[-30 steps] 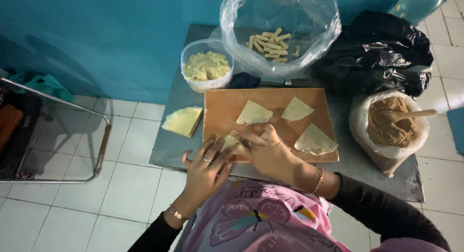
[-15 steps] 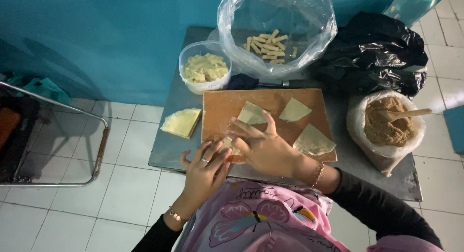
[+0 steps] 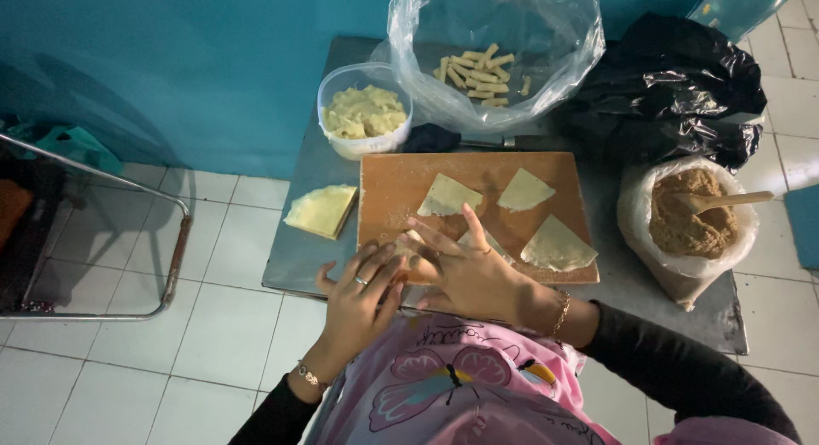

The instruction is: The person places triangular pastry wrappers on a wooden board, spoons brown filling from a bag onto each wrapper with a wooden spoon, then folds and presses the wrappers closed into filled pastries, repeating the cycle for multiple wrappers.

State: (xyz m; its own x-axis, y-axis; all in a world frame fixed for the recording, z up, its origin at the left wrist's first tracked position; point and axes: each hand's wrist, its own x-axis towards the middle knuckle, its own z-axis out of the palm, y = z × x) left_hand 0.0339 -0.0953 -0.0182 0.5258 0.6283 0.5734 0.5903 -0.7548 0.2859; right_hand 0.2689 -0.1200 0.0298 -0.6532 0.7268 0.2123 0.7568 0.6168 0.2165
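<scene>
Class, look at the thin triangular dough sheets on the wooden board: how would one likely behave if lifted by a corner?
The dough sheet looks very thin and lies flat on the wooden board, so it would probably flop, weigh little, and perhaps tear if pulled.

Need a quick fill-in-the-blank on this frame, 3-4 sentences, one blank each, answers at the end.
1. Both hands, the left hand and the right hand, work on a piece of dough at the near edge of the wooden ____.
2. The finished rolls lie in a clear plastic ____.
3. A wooden spoon stands in the ____ filling.
4. The stack of wrappers lies to the ____ of the board.

Answers: board; bag; brown; left
</scene>
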